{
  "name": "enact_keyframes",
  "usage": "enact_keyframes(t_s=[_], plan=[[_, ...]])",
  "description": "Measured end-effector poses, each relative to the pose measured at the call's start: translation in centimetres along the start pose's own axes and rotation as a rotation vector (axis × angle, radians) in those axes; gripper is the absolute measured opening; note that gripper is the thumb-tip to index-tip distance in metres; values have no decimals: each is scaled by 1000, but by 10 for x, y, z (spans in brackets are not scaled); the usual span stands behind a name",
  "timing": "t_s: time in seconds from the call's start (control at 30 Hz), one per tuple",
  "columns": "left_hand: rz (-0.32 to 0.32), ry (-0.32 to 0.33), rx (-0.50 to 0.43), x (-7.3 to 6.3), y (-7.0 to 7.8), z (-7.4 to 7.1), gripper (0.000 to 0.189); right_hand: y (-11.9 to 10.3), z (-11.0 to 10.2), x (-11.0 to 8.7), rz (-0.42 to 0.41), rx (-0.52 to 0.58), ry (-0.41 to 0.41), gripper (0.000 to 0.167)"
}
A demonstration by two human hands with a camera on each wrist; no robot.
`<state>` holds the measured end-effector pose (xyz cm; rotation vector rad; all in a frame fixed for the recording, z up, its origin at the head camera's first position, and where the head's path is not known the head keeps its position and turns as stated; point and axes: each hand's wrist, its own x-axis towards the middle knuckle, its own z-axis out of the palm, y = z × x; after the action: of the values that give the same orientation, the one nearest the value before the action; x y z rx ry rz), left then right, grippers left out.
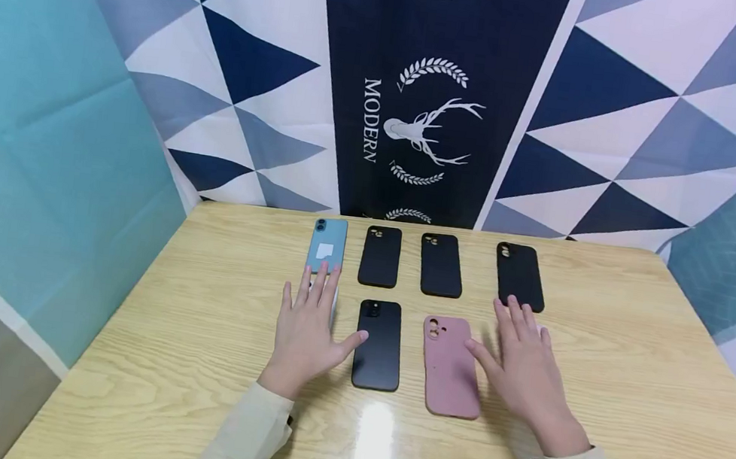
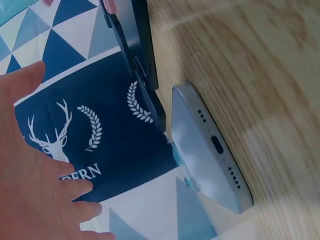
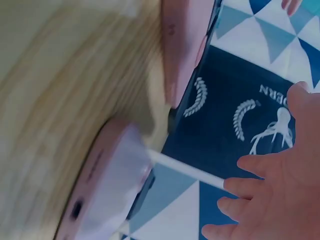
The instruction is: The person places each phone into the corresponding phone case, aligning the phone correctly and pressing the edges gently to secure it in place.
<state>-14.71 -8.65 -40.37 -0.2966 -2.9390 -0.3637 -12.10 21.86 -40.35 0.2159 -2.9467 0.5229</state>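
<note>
My left hand (image 1: 310, 329) hovers palm down with straight, spread fingers over a pale silver phone (image 2: 205, 150), which it mostly hides in the head view. Its thumb reaches over the left edge of a black phone (image 1: 378, 348). The right hand (image 1: 525, 369) is spread likewise above a pale pink phone (image 3: 107, 185), almost fully covered from the head camera. A pink phone case (image 1: 452, 368) with camera cutouts lies by the right thumb. Both wrist views show a gap between palm and phone.
Along the back of the wooden table (image 1: 192, 338) lie a light blue phone (image 1: 328, 240) with a white patch, and black cases: one (image 1: 380, 257) left, another (image 1: 442, 266) in the middle, a third (image 1: 521, 276) beyond the right fingertips. A patterned cloth (image 1: 418, 152) hangs behind.
</note>
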Motion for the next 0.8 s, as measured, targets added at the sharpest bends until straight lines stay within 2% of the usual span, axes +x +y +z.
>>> enact_keyframes(t_s=[0.3,0.53,0.8], plan=[[-33,22,-26,2,-10,1,102,21,-6,-6,41,-24,-12,83],[-44,13,-13,2,-17,0,103,27,-6,-5,38,-37,4,83],[-55,16,-33,-2,-19,4,102,32,-5,1,39,-42,-25,85]])
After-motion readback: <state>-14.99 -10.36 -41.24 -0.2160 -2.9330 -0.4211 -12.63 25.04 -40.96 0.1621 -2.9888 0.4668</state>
